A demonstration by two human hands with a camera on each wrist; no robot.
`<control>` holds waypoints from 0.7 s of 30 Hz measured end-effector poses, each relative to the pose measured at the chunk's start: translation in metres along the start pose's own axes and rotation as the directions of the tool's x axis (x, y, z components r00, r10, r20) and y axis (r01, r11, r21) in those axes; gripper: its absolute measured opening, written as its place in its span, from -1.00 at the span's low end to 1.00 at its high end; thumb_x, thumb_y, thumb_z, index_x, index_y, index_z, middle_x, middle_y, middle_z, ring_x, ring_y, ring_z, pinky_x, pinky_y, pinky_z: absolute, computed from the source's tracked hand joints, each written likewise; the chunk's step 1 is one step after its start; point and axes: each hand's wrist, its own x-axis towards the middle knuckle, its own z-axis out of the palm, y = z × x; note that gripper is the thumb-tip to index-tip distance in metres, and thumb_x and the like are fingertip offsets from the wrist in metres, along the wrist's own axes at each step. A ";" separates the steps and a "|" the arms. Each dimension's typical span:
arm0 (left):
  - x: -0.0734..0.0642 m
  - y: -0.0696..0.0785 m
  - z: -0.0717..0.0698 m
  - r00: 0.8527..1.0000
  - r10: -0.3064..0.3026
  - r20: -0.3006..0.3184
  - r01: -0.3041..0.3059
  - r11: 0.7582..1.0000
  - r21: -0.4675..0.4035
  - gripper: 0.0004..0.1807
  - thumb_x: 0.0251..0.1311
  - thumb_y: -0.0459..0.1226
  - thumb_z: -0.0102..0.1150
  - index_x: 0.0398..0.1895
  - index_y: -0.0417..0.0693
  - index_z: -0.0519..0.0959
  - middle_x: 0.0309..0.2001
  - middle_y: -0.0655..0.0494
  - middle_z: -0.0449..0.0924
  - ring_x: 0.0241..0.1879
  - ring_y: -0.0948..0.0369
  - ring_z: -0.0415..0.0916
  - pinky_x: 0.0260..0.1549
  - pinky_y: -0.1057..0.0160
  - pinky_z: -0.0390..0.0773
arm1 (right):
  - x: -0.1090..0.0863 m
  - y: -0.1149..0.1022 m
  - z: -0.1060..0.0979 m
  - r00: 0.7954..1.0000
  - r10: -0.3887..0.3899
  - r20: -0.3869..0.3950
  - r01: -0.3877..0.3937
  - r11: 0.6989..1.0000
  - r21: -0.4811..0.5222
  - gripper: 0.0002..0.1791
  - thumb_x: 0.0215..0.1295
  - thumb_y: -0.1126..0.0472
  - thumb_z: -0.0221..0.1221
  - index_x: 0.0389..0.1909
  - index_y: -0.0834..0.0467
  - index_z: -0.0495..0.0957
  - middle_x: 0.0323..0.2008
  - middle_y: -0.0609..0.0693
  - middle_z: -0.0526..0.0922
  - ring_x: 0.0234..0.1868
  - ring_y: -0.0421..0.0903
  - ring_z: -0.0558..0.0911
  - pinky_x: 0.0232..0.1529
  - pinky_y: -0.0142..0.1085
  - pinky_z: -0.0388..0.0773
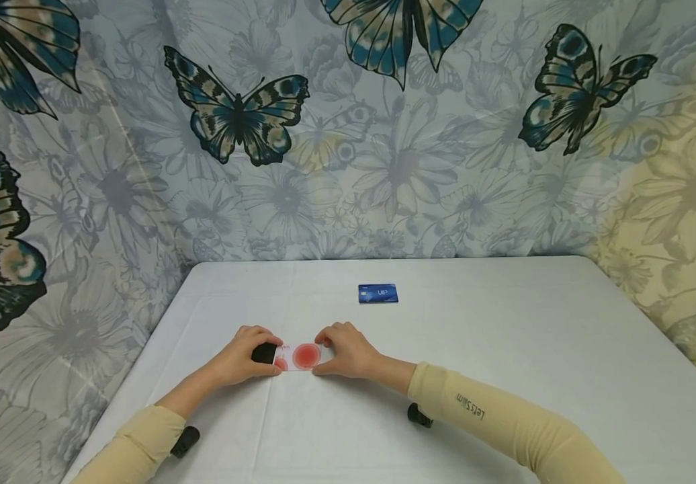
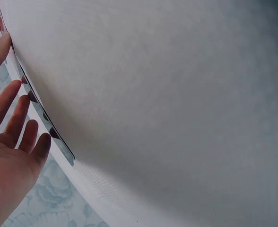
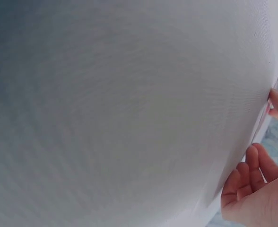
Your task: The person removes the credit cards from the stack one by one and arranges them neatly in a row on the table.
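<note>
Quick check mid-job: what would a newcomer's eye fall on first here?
Probably the big teal-and-black butterflies printed on the backdrop behind the table. Next, likely the blue VIP card lying near the table's far edge, vivid against the white surface. Then the flat white piece with red circles, held between the left hand and the right hand, nearer the viewer than the card.
</note>
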 end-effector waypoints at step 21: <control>0.000 -0.003 0.001 1.000 0.013 0.000 -0.013 1.000 -0.005 -0.50 0.05 -0.08 0.45 0.06 -0.03 0.59 0.06 0.00 0.45 0.06 -0.03 0.26 -0.09 -0.01 0.38 | -0.001 0.002 -0.002 1.000 -0.005 0.021 0.004 1.000 0.020 -0.51 0.01 0.04 0.46 -0.05 0.13 0.58 -0.31 -0.09 0.46 -0.18 -0.10 0.36 -0.18 -0.28 0.35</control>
